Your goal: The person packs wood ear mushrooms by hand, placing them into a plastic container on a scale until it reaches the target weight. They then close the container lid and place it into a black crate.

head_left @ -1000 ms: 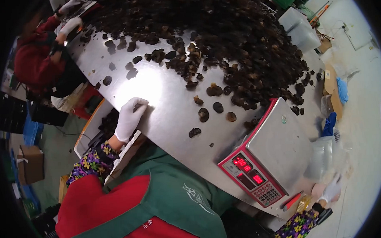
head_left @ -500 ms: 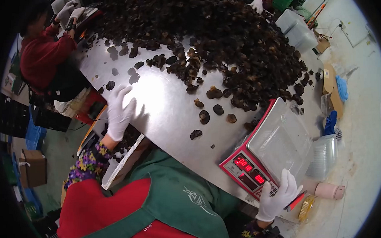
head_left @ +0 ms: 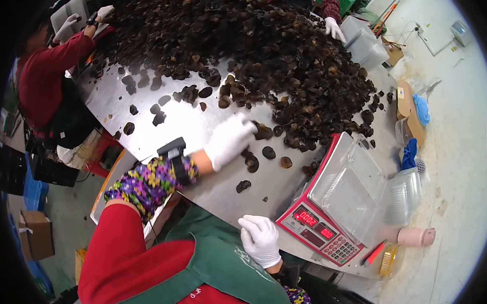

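Head view. Left hand, white-gloved, stretched over steel table, fingers loosely spread, touching loose mushrooms at near edge of large dark mushroom heap; nothing visibly grasped. Right hand, white-gloved, loosely curled near table's front edge, empty, just beside red scale. Clear plastic tray on scale. Stack of clear trays right of scale. Co-worker in red sleeve at far left.
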`<action>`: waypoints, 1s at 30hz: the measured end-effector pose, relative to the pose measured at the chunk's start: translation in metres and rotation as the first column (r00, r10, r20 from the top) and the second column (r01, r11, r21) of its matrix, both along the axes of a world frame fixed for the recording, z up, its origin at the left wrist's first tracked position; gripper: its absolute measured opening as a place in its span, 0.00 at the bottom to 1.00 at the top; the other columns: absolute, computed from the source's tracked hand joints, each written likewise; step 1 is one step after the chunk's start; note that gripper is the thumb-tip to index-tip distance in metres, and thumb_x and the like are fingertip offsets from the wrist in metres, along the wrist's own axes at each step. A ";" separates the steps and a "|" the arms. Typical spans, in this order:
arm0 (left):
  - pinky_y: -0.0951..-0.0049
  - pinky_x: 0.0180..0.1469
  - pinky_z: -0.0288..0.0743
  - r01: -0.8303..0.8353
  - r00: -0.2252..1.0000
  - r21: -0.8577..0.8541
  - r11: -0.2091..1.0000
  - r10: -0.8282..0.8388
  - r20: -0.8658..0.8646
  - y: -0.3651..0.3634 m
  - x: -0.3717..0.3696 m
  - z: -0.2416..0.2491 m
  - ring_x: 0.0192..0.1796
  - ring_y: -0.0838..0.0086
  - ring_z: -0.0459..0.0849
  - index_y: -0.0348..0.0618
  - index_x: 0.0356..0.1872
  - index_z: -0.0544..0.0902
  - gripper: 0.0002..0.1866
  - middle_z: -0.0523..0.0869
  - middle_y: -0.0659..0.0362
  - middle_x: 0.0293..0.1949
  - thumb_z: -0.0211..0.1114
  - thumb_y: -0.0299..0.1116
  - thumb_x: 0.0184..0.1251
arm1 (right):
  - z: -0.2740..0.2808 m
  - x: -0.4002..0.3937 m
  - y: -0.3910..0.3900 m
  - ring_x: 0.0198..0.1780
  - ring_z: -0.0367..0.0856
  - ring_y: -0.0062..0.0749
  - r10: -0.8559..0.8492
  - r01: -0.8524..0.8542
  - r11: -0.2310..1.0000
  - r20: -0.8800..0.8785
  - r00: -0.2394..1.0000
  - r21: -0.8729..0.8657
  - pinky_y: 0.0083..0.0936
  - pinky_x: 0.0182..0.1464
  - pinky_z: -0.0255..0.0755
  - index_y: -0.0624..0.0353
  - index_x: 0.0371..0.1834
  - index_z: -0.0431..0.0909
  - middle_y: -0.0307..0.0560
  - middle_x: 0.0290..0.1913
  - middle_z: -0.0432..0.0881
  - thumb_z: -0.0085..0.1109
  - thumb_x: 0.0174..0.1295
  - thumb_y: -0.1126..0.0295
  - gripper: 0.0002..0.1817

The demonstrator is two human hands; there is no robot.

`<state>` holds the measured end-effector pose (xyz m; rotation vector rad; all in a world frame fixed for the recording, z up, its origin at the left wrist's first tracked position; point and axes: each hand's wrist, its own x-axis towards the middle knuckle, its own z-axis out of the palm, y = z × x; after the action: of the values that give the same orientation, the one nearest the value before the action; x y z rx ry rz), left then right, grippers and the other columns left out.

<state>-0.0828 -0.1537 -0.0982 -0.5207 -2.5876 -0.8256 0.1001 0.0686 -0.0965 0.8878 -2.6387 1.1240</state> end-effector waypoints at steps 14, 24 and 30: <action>0.61 0.55 0.75 -0.106 0.987 -0.542 0.833 0.021 -0.161 -0.050 -0.140 -0.005 0.61 0.59 0.78 0.58 0.46 0.89 0.16 0.79 0.54 0.63 0.64 0.27 0.59 | -0.022 -0.015 -0.012 0.44 0.82 0.45 -0.071 0.077 0.994 0.078 0.994 -0.074 0.39 0.46 0.78 0.53 0.46 0.84 0.43 0.45 0.85 0.66 0.56 0.77 0.13; 0.61 0.58 0.74 -0.041 0.985 -0.356 0.934 -0.023 -0.172 -0.074 -0.128 0.004 0.62 0.62 0.78 0.53 0.33 0.90 0.05 0.85 0.59 0.52 0.68 0.32 0.57 | -0.021 -0.016 -0.009 0.44 0.82 0.45 -0.056 0.063 0.995 0.080 0.995 -0.084 0.39 0.46 0.78 0.54 0.46 0.84 0.44 0.45 0.85 0.65 0.57 0.77 0.13; 0.66 0.53 0.77 -0.082 0.976 0.076 0.994 0.064 0.210 -0.102 -0.012 0.050 0.54 0.62 0.85 0.41 0.35 0.88 0.05 0.88 0.55 0.43 0.66 0.28 0.69 | -0.021 -0.016 -0.009 0.44 0.82 0.46 -0.049 0.058 0.993 0.092 0.995 -0.102 0.40 0.47 0.78 0.55 0.46 0.83 0.45 0.46 0.85 0.65 0.57 0.77 0.13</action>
<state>-0.0945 -0.2555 -0.0484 -0.3282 -2.7255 -1.0075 0.0844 0.0594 -0.1178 0.7594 -2.6274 1.3041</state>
